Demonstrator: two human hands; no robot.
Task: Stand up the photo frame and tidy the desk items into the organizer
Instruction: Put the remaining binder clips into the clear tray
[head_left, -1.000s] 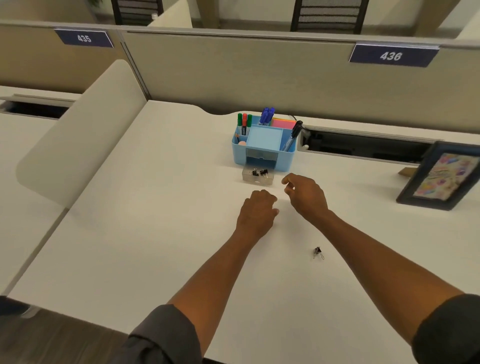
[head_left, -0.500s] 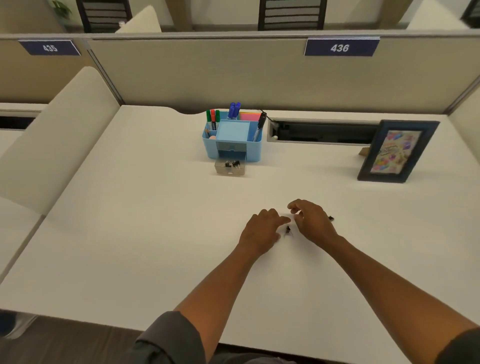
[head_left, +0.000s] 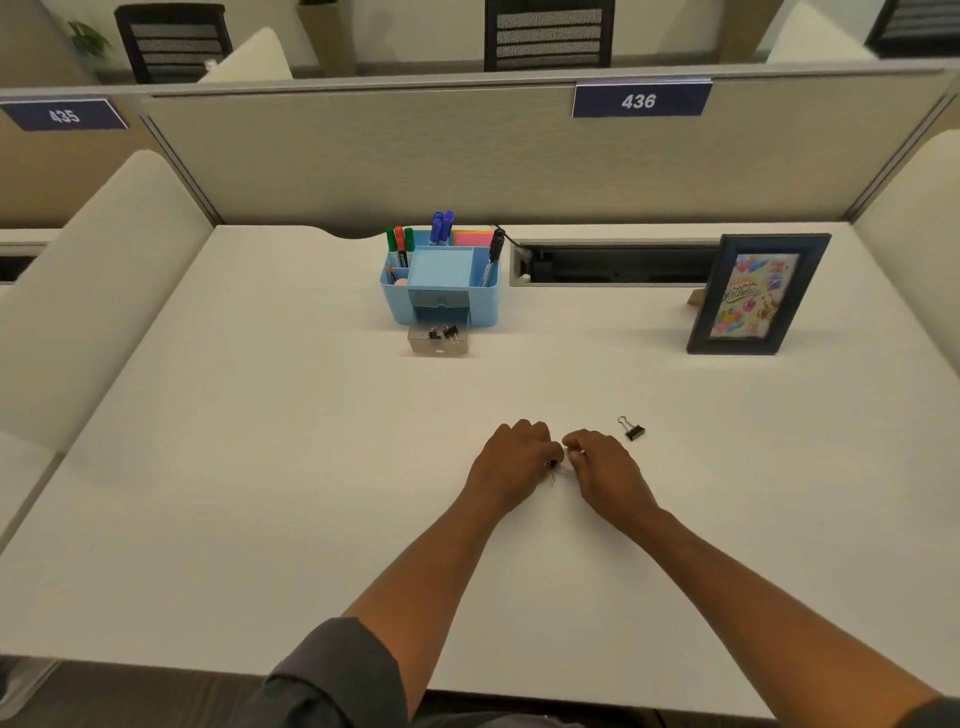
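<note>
My left hand (head_left: 511, 462) and my right hand (head_left: 605, 475) rest close together at the middle of the white desk (head_left: 260, 467). Between them lies a small black binder clip (head_left: 554, 466); the left hand's fingertips pinch it, while the right hand's curled fingers sit just beside it holding nothing that I can see. A second binder clip (head_left: 632, 429) lies loose to the right of my right hand. At the back stands the blue organizer (head_left: 441, 306) holding markers and pens. Its clear drawer (head_left: 438, 344) sits pulled out in front, with a few clips inside. The dark photo frame (head_left: 756, 296) stands upright at the back right.
A cable slot (head_left: 613, 265) opens in the desk between organizer and frame. Beige partition walls (head_left: 467, 156) close the back, and low dividers (head_left: 93, 291) bound both sides. The desk's front edge runs below my forearms.
Both hands drew back from the drawer toward the desk's middle and closed in on one binder clip. The camera swung right, bringing the frame and second clip into fuller view.
</note>
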